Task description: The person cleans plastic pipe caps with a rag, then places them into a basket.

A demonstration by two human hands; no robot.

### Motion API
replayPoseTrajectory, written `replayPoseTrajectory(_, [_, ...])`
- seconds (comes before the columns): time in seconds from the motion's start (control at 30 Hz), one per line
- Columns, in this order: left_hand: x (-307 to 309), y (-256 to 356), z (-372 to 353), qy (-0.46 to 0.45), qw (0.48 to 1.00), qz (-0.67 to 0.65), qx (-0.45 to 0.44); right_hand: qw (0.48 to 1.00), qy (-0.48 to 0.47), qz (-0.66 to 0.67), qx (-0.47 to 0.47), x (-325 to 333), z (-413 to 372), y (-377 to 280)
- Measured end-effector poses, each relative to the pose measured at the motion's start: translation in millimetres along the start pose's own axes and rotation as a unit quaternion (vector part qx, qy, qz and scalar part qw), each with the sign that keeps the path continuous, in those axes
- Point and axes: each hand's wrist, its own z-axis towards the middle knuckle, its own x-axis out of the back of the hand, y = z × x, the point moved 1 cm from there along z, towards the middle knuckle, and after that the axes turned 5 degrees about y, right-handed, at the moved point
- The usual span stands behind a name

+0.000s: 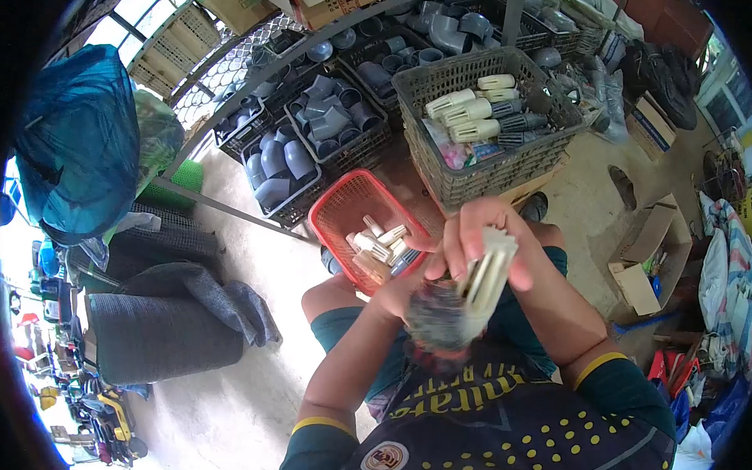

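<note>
In front of my chest, my right hand (483,243) has its fingers wrapped round a cream slotted plastic fitting (488,282). My left hand (399,295) is just beside it, touching or close to a dark, motion-blurred object (441,316) that I cannot make out; its fingers are partly hidden. Beyond my hands, a red basket (331,202) holds several cream fittings (374,245) and a grey one. Behind it to the right, a stacked black crate (414,95) carries more cream fittings (471,114) and dark grey ones (525,122).
Crates of grey pipe fittings (326,109) stand behind the red basket. At left are a dark mesh roll (165,335) and a blue bag (81,142). An open cardboard box (653,253) sits on the floor at right. A metal bar (228,213) crosses at left.
</note>
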Motion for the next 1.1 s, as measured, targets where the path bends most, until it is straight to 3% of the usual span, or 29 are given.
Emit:
replayPoseTrajectory(0.03, [-2.8, -8.5, 7.1, -0.038, 0.994, -0.091, 0.047, 0.999, -0.003, 0.042, 0.033, 0.0, 3.2, 4.5])
replayPoseTrajectory(0.07, [-3.4, -7.4, 16.5, -0.110, 0.983, -0.141, 0.035, 0.994, -0.009, 0.084, 0.066, 1.4, 6.5, 6.3])
replayPoseTrajectory(0.1, [-6.6, -4.4, 26.2, -0.182, 0.964, -0.189, 0.029, 0.998, 0.011, 0.041, 0.048, 6.0, 7.7, -2.7])
replayPoseTrajectory(0.17, [8.1, -2.1, 31.9, -0.135, 0.985, -0.105, -0.017, 0.995, 0.062, -0.071, 0.021, 10.0, 9.8, -22.0])
replayPoseTrajectory(0.23, [9.5, -0.3, 23.4, -0.008, 0.997, -0.001, -0.082, 0.971, 0.108, -0.210, 0.038, 16.1, 10.7, -27.2])
replayPoseTrajectory(0.3, [29.4, 8.7, 16.9, 0.111, 0.964, 0.226, -0.090, 0.936, 0.183, -0.302, 0.005, 17.7, 9.0, -23.4])
replayPoseTrajectory(0.33, [30.8, 10.0, 17.9, 0.166, 0.928, 0.314, -0.109, 0.912, 0.219, -0.346, -0.013, 17.9, 8.6, -20.1])
replayPoseTrajectory(0.4, [26.2, 9.9, 28.1, 0.309, 0.852, 0.362, -0.219, 0.860, 0.329, -0.386, 0.055, 34.1, 9.5, 0.3])
replayPoseTrajectory(0.47, [39.1, 12.5, 25.7, 0.399, 0.749, 0.493, -0.192, 0.794, 0.473, -0.367, 0.104, 49.8, 7.9, 25.7])
replayPoseTrajectory(0.53, [37.3, 21.0, 22.1, 0.490, 0.651, 0.558, -0.157, 0.805, 0.523, -0.257, 0.110, 58.1, 9.4, 39.9])
replayPoseTrajectory(0.6, [45.6, 25.9, 6.1, 0.438, 0.719, 0.503, -0.195, 0.825, 0.542, -0.141, 0.073, 66.1, 5.2, 47.2])
replayPoseTrajectory(0.67, [60.3, 30.9, -13.5, 0.359, 0.798, 0.442, -0.201, 0.864, 0.496, -0.075, 0.047, 74.0, 5.9, 54.5])
replayPoseTrajectory(0.73, [74.3, 24.2, -27.0, 0.283, 0.919, 0.210, -0.174, 0.891, 0.449, -0.057, 0.040, 83.0, 13.0, 64.7])
replayPoseTrajectory(0.77, [85.3, 19.6, -32.7, 0.221, 0.961, 0.072, -0.148, 0.925, 0.378, -0.030, 0.030, 93.7, 14.8, 73.1])
replayPoseTrajectory(0.83, [111.2, 7.5, -45.4, 0.123, 0.971, -0.163, -0.127, 0.978, 0.207, 0.015, -0.013, 109.1, 26.9, 91.5])
replayPoseTrajectory(0.87, [133.2, -10.8, -52.1, 0.138, 0.965, -0.180, -0.136, 0.992, 0.118, 0.039, -0.033, 113.8, 34.7, 100.7])
replayPoseTrajectory(0.93, [131.4, -7.3, -39.1, 0.326, 0.875, -0.257, -0.248, 0.972, 0.186, -0.069, -0.122, 115.6, 51.1, 116.0])
replayPoseTrajectory(1.0, [180.5, -12.4, -57.5, 0.229, 0.932, -0.224, -0.169, 0.922, 0.299, -0.165, -0.181, 127.4, 56.2, 138.9])
replayPoseTrajectory(1.03, [192.1, -7.0, -62.9, 0.286, 0.943, -0.015, -0.172, 0.895, 0.290, -0.261, -0.217, 137.4, 52.8, 152.6])
replayPoseTrajectory(1.07, [203.1, -3.1, -67.4, 0.330, 0.909, 0.193, -0.166, 0.874, 0.318, -0.290, -0.227, 150.8, 47.7, 170.0])
replayPoseTrajectory(1.1, [216.6, 0.0, -70.5, 0.412, 0.863, 0.267, -0.118, 0.851, 0.344, -0.318, -0.236, 166.4, 41.4, 189.6])
